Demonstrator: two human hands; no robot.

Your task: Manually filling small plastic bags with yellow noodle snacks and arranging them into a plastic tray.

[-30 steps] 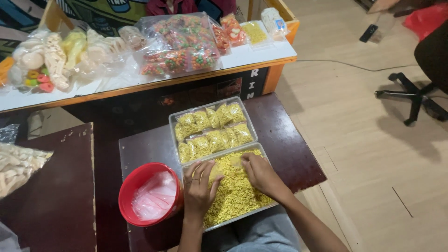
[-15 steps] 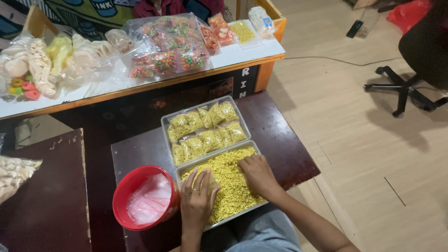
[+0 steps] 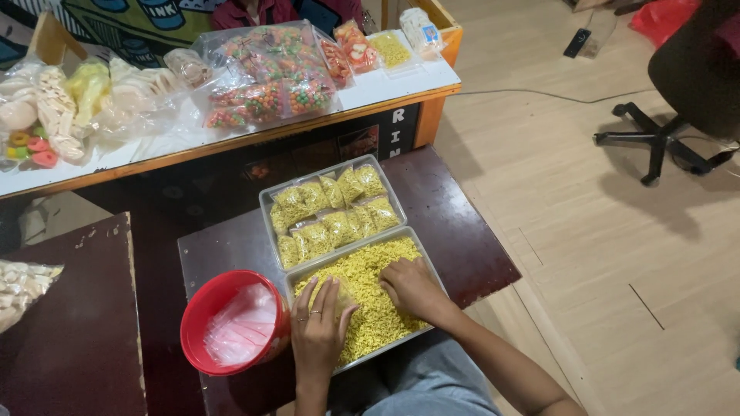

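On the dark table in front of me stands a metal tray [image 3: 420, 333] of loose yellow crunchy snack [image 3: 370, 270]. My left hand [image 3: 320, 327], with rings on its fingers, lies on the tray's left side and holds a small clear bag [image 3: 344, 296] against the snack. Curled fingers of my right hand [image 3: 412, 289] dig into the snack just right of it. Behind stands a second tray [image 3: 266, 202] filled with sealed small bags of the same snack [image 3: 331, 208]. A red bowl [image 3: 202, 308] of empty clear bags stands beside my left hand.
A long counter [image 3: 385, 88] at the back carries many bags of coloured snacks [image 3: 262, 77]. A second dark table [image 3: 77, 323] stands at the left with a bag of pale snacks [image 3: 19, 289]. An office chair [image 3: 678, 92] stands on the wooden floor at right.
The view has shifted slightly. My left hand has slid further onto the snack, and my right hand has moved a little toward me in the tray.
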